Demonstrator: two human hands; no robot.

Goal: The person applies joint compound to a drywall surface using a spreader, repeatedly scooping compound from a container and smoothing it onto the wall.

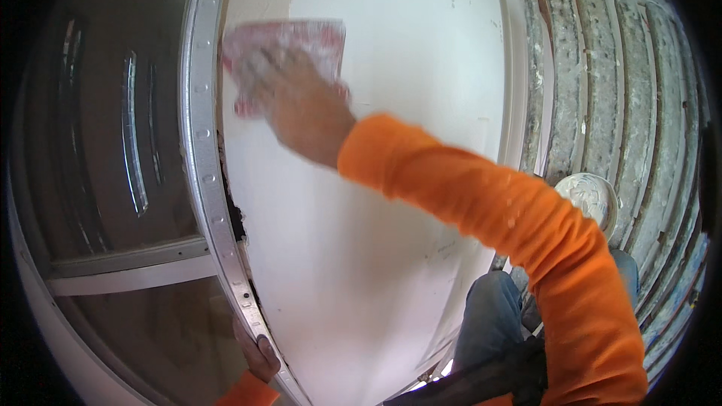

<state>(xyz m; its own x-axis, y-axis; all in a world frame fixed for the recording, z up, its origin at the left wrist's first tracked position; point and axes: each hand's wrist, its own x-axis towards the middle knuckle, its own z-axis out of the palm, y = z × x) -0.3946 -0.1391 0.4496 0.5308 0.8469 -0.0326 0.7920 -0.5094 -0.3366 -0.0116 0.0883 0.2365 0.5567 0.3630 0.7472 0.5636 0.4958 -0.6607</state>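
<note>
My right hand (301,98), slightly blurred, grips a dusty red flat tool (316,45) against the white wall board (383,271), near its upper left part. Low in the view, my left hand (256,349) holds the punched metal strip (219,218) that runs down the board's left side. A ragged dark gap shows between the strip and the board.
A dark glazed panel (113,143) with a pale crossbar lies at the left. At the right are grimy, spattered slats (594,83) and a bucket of white paste (585,197), partly behind my orange sleeve. My jeans-clad legs (489,308) show below.
</note>
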